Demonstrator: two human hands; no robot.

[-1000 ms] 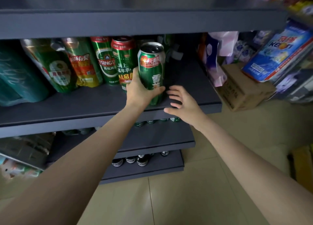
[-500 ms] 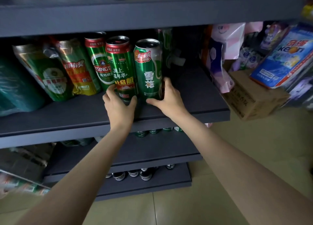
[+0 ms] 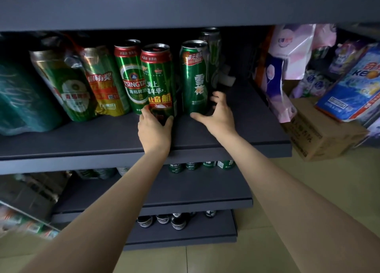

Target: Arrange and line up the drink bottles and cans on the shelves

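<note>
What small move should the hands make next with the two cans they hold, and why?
Probably slide the Snow can left until it meets the red-topped can. A dark gap separates them, while the cans further left stand close together. The right hand already grips the Snow can's base, and the left hand steadies the other.

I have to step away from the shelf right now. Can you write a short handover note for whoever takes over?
Left hand grips the base of the red-topped green can. Right hand grips the base of the all-green can. Both cans stand upright on the middle shelf, with a gap between them. Done: four cans stand in a row to the left. Left: close the gap, bring forward the can behind, then check the lower shelves.
</note>
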